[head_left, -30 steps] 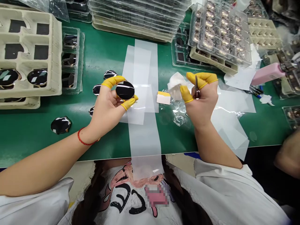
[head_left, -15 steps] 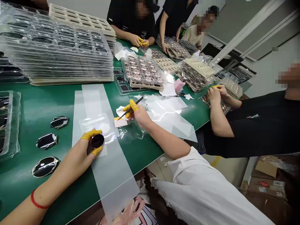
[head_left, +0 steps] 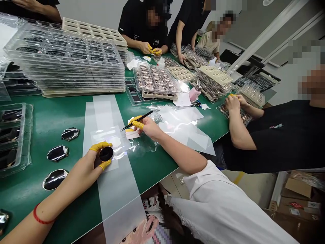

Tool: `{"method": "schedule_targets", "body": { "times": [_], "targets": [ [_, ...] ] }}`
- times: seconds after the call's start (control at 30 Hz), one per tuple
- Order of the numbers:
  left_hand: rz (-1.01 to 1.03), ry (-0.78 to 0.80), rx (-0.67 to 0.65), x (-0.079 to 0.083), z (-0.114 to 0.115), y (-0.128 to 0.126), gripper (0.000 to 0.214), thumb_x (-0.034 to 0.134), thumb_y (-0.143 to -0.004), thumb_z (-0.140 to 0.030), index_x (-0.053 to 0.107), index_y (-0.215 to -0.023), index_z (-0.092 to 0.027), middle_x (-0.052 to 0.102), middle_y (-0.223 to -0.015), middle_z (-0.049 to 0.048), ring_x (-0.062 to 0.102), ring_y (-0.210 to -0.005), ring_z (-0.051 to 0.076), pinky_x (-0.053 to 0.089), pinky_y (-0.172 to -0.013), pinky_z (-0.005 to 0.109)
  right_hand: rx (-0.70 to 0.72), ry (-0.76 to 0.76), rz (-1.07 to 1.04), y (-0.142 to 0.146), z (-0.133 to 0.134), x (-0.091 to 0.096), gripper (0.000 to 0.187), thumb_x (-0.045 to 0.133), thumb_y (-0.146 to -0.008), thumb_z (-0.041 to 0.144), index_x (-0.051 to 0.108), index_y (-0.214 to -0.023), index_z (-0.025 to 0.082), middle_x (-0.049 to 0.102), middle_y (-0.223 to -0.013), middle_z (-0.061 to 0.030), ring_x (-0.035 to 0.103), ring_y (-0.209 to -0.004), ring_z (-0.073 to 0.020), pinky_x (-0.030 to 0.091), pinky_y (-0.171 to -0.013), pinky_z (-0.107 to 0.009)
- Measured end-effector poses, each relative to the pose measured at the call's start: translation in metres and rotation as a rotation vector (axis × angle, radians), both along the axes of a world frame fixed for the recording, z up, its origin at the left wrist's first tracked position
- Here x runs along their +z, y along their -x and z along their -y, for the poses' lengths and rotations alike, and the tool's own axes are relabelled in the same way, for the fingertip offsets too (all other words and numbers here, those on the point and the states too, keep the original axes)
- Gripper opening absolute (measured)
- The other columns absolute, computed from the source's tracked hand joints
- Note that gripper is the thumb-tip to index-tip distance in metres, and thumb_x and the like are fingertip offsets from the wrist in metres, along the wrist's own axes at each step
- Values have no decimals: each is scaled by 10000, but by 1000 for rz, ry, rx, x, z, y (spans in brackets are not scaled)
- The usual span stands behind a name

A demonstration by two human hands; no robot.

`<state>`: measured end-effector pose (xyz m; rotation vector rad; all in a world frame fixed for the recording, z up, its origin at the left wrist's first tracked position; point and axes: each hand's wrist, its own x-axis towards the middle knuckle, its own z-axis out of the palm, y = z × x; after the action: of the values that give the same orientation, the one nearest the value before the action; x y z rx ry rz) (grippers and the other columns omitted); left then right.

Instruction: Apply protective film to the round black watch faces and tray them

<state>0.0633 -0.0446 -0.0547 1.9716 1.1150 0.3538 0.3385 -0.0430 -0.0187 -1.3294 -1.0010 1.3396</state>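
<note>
Gripping a glossy black oval piece (head_left: pixel 106 154) with the left hand (head_left: pixel 91 160), black tweezers (head_left: pixel 140 120) with the right hand (head_left: pixel 149 128).

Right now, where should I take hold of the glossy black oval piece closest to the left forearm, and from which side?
Probably pinch the metal rim of the glossy black oval piece at its narrow ends from above, away from the left hand. It lies flat on the green mat; the rim spares the shiny face.
</note>
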Motion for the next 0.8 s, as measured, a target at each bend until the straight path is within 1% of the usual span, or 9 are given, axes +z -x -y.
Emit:
{"method": "schedule_targets", "body": {
  "times": [0.13, 0.27, 0.37, 0.43, 0.53, 0.63, 0.7, 0.8],
  "targets": [
    [-29, -3, -8, 2, 4, -1, 570, 515, -885, -469, 395, -1384, -221, 580, -1407, 110, 606, -1262, 296, 487, -1086, 484, 21, -7, 27, 0, 0, -3, 155, 735, -819, 278, 654, -887, 164, 638, -716, 15, 566, -633, -76, 468, -510, -166],
    [-103, -35, -4, 0, 7, 0, 546, 471, -893, -473, 413, -1360, -194, 557, -1423, 145, 635, -1183, 324, 511, -1017, 513, 18, 10, 7, 1, 0, -5, 92, 710, -831, 215, 655, -880, 160, 645, -729, 15, 568, -625, -73, 474, -512, -165],
    [-159, -55, 1, 2, 10, 0, 565, 451, -886, -493, 420, -1351, -173, 533, -1445, 174, 658, -1125, 340, 538, -945, 504, 4, 82, -154, 3, 2, -3, 64, 685, -854, 190, 647, -887, 150, 657, -749, 6, 581, -618, -73, 493, -521, -175],
    [-177, -71, 16, 6, 11, -1, 569, 424, -893, -499, 410, -1364, -179, 545, -1427, 179, 673, -1100, 340, 549, -908, 487, 25, 135, -277, 7, 5, 0, 55, 667, -876, 187, 649, -903, 143, 667, -759, -3, 585, -612, -72, 506, -535, -181],
    [-234, -84, 65, 13, 12, -1, 567, 394, -898, -499, 396, -1375, -191, 618, -1311, 175, 697, -1038, 359, 558, -830, 474, 77, 178, -394, 13, 10, 2, 63, 666, -894, 199, 661, -908, 138, 691, -787, -16, 591, -610, -67, 521, -574, -189],
    [-287, -89, 130, 16, 12, 1, 547, 416, -889, -479, 394, -1353, -192, 678, -1152, 164, 709, -982, 387, 552, -773, 467, 97, 225, -448, 20, 14, -1, 75, 703, -876, 208, 676, -891, 139, 707, -795, -26, 592, -614, -64, 525, -621, -195],
    [-291, -96, 172, 15, 12, 2, 535, 438, -886, -477, 392, -1343, -203, 694, -1072, 153, 717, -933, 393, 547, -746, 466, 80, 245, -452, 23, 14, -4, 85, 730, -857, 208, 683, -880, 140, 702, -775, -23, 591, -617, -65, 533, -654, -204],
    [-297, -83, 213, 16, 11, 4, 589, 446, -891, -508, 353, -1370, -178, 692, -1014, 162, 716, -902, 410, 541, -714, 472, -2, 224, -452, 22, 11, -9, 83, 720, -869, 215, 673, -881, 148, 694, -769, -12, 586, -615, -64, 551, -696, -221]
  ]
}}
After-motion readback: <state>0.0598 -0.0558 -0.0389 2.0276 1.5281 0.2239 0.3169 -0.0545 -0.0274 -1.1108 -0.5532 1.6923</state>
